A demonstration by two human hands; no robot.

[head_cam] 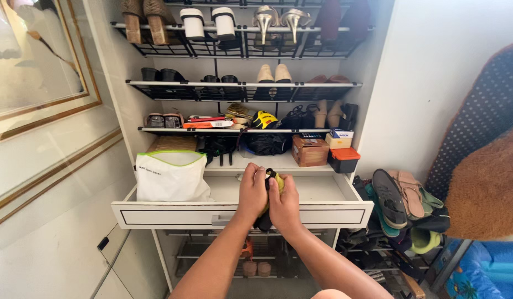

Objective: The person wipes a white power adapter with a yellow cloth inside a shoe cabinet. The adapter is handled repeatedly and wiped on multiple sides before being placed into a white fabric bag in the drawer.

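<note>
My left hand (252,191) and my right hand (286,206) are pressed together over an open white drawer (334,213). Both grip a small black and yellow-green item (273,178), which looks like a rolled cloth or glove; a dark part of it hangs below my hands in front of the drawer face. Most of the item is hidden by my fingers. A white bag with a green rim (172,175) stands in the left part of the drawer.
Wire shelves (242,84) above hold several pairs of shoes and heels. A brown box (310,150) and an orange-lidded black box (343,159) sit on the ledge behind the drawer. Sandals are piled (400,202) on the floor at right. A framed picture (40,55) hangs left.
</note>
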